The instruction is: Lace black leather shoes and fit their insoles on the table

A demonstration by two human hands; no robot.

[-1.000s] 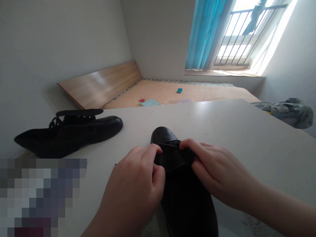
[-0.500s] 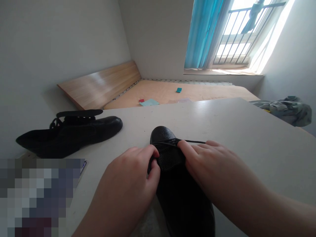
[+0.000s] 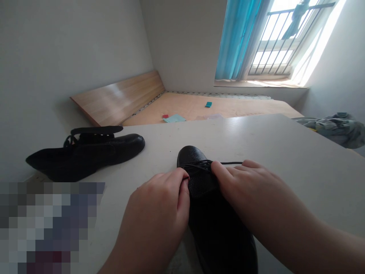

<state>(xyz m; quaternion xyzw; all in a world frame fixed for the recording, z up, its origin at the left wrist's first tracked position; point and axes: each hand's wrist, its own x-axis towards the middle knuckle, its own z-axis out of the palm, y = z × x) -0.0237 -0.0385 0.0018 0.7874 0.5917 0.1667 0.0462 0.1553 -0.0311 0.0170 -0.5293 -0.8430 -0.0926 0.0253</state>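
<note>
So, far left, a second black shoe (image 3: 94, 154) was parked on the white table (image 3: 273, 152), toe pointed right, well apart from the action and touched by neither hand.

Next over, the left hand (image 3: 159, 201) was set at the left edge of the lacing, thumb and forefinger pinched together on the black shoe (image 3: 221, 217). Whether leather alone or some lace was caught in that pinch couldn't be told. The shoe itself was placed between the two hands, toe aimed away, its heel end cut off by the bottom of the view.

Across its front, crossed laces (image 3: 199, 166) were bunched near the toe. On the right edge, the right hand (image 3: 251, 190) was laid with its forefinger bent down by the laces, and a loose strand (image 3: 231, 163) was run out beneath the knuckles. Its thumb was hidden, so whether anything was gripped there couldn't be told.

For tidy work, probably: the shoe was best steadied by the left pinch, slack best drawn out one crossing at a time from the toe, and the strands best kept flat and untwisted, with the tongue centred.
</note>
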